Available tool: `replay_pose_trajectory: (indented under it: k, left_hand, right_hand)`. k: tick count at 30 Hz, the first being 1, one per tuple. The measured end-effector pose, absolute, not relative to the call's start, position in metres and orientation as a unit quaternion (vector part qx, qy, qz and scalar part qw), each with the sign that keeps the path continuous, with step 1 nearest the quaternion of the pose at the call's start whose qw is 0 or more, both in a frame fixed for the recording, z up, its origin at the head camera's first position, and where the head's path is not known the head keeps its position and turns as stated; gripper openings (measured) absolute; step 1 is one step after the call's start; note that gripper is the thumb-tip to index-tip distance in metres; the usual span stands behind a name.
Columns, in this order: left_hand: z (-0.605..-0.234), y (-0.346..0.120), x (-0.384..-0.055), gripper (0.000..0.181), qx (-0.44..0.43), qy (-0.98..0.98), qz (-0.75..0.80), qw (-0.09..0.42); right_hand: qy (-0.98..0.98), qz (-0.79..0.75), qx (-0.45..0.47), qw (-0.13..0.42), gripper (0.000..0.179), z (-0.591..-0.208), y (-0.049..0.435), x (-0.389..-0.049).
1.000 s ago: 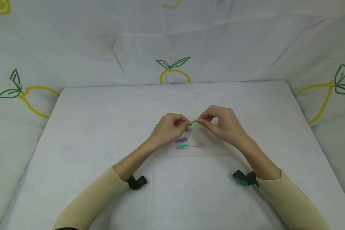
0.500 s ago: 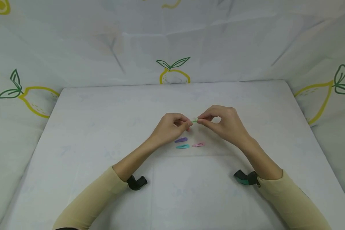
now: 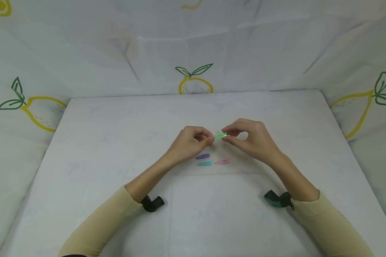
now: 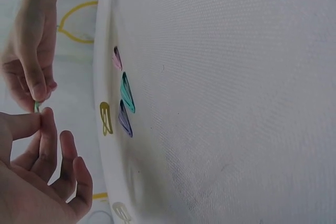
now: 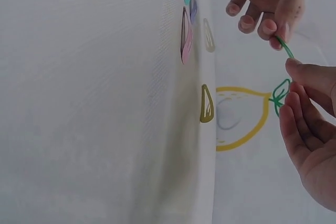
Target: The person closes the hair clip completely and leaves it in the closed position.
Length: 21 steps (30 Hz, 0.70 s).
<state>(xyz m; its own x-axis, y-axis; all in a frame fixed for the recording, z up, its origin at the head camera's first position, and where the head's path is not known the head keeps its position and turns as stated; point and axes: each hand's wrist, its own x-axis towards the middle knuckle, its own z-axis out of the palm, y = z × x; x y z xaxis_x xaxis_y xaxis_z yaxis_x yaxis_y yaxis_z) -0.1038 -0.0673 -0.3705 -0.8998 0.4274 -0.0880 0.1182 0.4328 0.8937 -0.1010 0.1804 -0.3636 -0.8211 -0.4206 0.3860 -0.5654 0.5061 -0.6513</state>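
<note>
A green snap hair clip (image 3: 220, 135) is held up between both hands over the far middle of the table. My left hand (image 3: 194, 142) pinches its left end between thumb and forefinger, other fingers loosely bent, as the left wrist view shows. The right hand (image 3: 249, 137) has thumb and fingertips on the clip's right end, gripping it by its edges. Below the hands lie a purple hair clip (image 3: 202, 156), a turquoise hair clip (image 3: 204, 163) and a pink hair clip (image 3: 222, 161). In the right wrist view the green clip looks thin and slightly bowed.
Both wrist views show gold-coloured hair clips, among them one gold clip (image 4: 106, 119) near the other clips. The white table (image 3: 115, 142) meets a lemon-print cloth (image 3: 244, 53) at its back and sides. A black wrist camera (image 3: 152, 204) sticks out from each sleeve.
The green clip has turned from its thin edge to its broad face, and more of it shows. The right thumb and fingers have spread slightly apart around it. The left hand has hardly moved.
</note>
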Motion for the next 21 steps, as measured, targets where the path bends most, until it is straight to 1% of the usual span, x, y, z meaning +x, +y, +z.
replay_pose_trajectory:
  k: [5, 12, 16, 21]
  left_hand:
    - [-0.370, -0.066, -0.103, 0.017, 0.164, 0.840, 0.498, 0.141]
    - [-0.372, -0.066, -0.101, 0.010, 0.161, 0.860, 0.472, 0.112]
    - [-0.376, -0.066, -0.100, 0.008, 0.166, 0.871, 0.451, 0.102]
    - [-0.380, -0.066, -0.099, 0.006, 0.186, 0.888, 0.413, 0.078]
  right_hand:
    - [-0.870, 0.393, 0.287, 0.082, 0.021, -0.364, 0.182, -0.100]
    - [-0.876, 0.381, 0.286, 0.070, 0.021, -0.366, 0.185, -0.099]
    - [-0.877, 0.383, 0.284, 0.055, 0.020, -0.369, 0.187, -0.098]
    - [-0.877, 0.382, 0.289, 0.032, 0.019, -0.372, 0.187, -0.097]
